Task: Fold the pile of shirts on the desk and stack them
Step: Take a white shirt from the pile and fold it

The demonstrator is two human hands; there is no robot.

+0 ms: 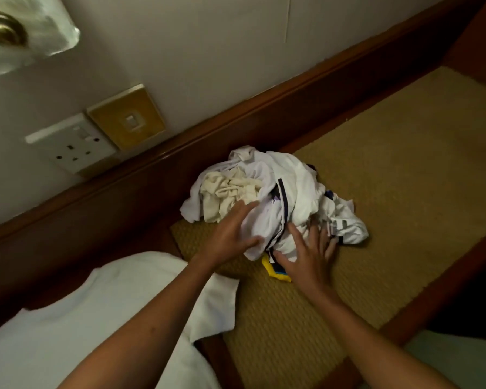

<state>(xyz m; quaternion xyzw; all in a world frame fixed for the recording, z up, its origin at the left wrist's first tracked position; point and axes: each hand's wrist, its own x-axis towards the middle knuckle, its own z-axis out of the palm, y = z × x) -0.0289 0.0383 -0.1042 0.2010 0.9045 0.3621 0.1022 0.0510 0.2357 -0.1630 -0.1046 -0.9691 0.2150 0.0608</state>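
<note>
Hands, two: left hand (230, 234) pinches shirt pile (270, 197), right hand (309, 256) rests flat, open.

White short-sleeved tee (101, 318), both forearms bare, no watch or rings on left grip (230, 234), right grip (306, 259).
</note>
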